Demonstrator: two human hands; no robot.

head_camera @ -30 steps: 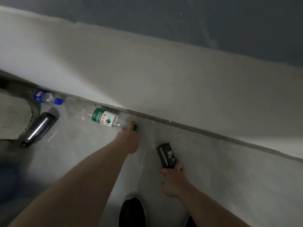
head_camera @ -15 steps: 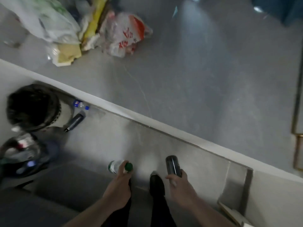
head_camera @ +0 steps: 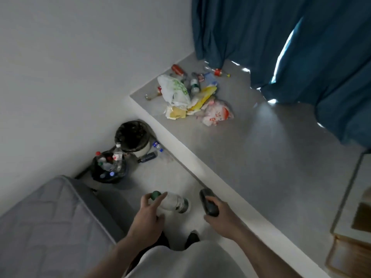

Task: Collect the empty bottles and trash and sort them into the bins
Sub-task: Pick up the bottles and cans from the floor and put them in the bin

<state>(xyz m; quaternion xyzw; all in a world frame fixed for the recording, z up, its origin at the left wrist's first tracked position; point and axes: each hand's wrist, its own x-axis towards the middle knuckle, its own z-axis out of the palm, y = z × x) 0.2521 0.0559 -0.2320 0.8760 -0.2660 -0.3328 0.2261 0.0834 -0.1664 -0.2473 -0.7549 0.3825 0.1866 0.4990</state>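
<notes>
My left hand (head_camera: 148, 214) grips a clear plastic bottle (head_camera: 175, 202) with a green cap and green label, held level above the floor. My right hand (head_camera: 218, 216) holds a dark bottle (head_camera: 208, 202) by its lower part. Ahead on the left stand two bins: a black-lined one (head_camera: 109, 167) stuffed with several bottles, and a pale one (head_camera: 132, 137) with a black liner. A dark bottle (head_camera: 147, 157) and a small blue-capped bottle (head_camera: 157, 146) lie on the floor beside the pale bin. On the raised platform (head_camera: 261, 157) sits a pile of bags and bottles (head_camera: 192, 95).
A grey mattress (head_camera: 50, 221) fills the lower left. The white step edge of the platform runs diagonally on my right. Blue curtains (head_camera: 301, 47) hang at the back. A wooden-framed object (head_camera: 353, 227) lies at the far right. My feet (head_camera: 192, 238) are below.
I have stood up with both bottles lifted off the floor. The view swung up from the step to the bins, the platform and the curtains.
</notes>
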